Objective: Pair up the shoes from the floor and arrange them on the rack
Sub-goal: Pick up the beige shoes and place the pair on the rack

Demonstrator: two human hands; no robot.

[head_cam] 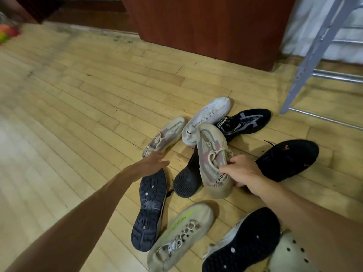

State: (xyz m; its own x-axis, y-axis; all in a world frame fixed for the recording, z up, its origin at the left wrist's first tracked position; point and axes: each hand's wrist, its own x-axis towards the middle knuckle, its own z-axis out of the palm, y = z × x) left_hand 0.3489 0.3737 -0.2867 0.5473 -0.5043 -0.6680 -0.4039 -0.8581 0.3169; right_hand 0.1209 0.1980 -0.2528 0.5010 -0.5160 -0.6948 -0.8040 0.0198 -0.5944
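Note:
Several shoes lie in a heap on the wooden floor. My right hand (240, 169) grips a beige knit sneaker (213, 160) with pink and grey panels by its laces and lifts it over the pile. Its matching beige sneaker (167, 134) lies on the floor to the left, and my left hand (153, 162) hovers open right beside its heel. Around them lie a white sneaker (206, 118), a black sneaker with grey stripes (245, 122), a black shoe (286, 160), and an overturned dark-soled shoe (150, 211).
The grey metal shoe rack (314, 55) stands at the upper right, against a brown wooden cabinet (206, 26). Near my body lie a cream sneaker with a lime stripe (182, 232), another sole-up black shoe (243, 240) and a pale perforated clog (290, 254). Bare floorboards (68, 107) stretch left.

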